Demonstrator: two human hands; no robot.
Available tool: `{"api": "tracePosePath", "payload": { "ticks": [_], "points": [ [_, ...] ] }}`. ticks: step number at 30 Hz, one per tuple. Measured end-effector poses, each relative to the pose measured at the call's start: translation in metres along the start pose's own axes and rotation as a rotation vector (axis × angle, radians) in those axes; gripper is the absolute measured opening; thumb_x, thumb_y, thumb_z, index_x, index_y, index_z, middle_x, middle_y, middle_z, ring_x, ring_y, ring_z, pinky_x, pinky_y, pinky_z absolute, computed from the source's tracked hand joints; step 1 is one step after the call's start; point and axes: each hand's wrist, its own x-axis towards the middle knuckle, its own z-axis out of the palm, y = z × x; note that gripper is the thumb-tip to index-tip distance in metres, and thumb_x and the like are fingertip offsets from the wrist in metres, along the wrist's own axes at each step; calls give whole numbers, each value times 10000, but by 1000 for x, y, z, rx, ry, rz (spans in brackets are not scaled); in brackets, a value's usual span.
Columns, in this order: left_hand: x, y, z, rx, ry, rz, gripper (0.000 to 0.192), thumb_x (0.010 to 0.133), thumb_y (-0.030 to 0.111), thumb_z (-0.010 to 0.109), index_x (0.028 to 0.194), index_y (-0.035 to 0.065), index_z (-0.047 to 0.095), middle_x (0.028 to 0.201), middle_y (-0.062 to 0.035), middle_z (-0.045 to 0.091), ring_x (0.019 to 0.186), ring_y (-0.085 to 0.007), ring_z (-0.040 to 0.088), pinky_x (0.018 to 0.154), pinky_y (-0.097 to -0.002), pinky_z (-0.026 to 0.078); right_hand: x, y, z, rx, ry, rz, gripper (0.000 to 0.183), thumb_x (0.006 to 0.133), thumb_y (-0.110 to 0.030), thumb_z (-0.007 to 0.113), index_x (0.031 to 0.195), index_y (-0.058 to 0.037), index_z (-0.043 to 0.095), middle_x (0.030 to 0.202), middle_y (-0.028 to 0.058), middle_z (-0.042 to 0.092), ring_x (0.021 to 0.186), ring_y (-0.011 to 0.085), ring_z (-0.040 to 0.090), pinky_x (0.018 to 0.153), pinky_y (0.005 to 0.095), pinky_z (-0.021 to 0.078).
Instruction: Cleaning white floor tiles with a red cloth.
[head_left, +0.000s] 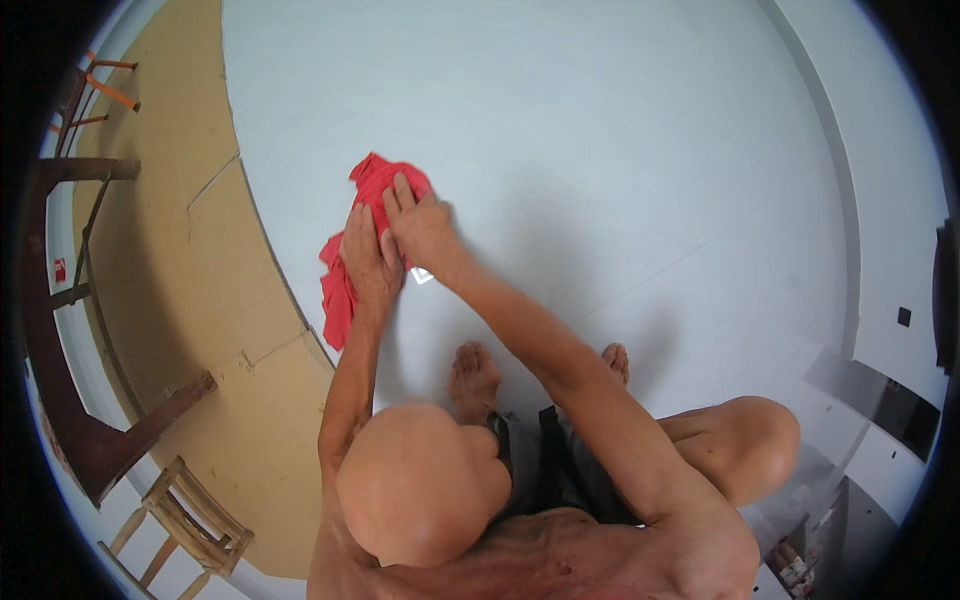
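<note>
A crumpled red cloth (341, 304) lies on the pale, smooth floor (637, 187), left of the middle of the view. My left hand (369, 255) rests flat on its middle part, fingers pointing away from me. Just to the right, my right hand (421, 225) presses on the upper part of the cloth with its fingers extended. The two hands are close together; whether they touch is hard to tell. Neither hand visibly grips the cloth. A small bright reflection shows on the floor below my right hand.
Tan sheeting (247, 420) with creases covers the floor at left. On that side stand a dark red wooden table frame (105, 450), a small wooden stool (199, 517) and orange-legged furniture (112, 91). My bare feet and bent knees are below. A wall edge curves along the right.
</note>
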Motion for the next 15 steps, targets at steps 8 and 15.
{"api": "tracePosePath", "payload": {
  "ticks": [8,15],
  "points": [
    [-19,97,83,-272,-203,281,486,1009,216,574,1421,-39,542,1434,-270,576,1340,-474,536,1082,-582,421,-113,89,-9,73,6,542,602,877,-219,700,1433,-63,530,1573,171,472,1297,378,589,1022,441,543],
    [-105,214,122,-452,-443,550,491,939,121,660,1403,-11,569,1452,-224,580,1385,-405,520,1052,-529,435,-281,117,13,-37,279,1070,672,841,-257,732,1463,-90,541,1596,143,468,1088,405,662,841,481,594]
  ]
}}
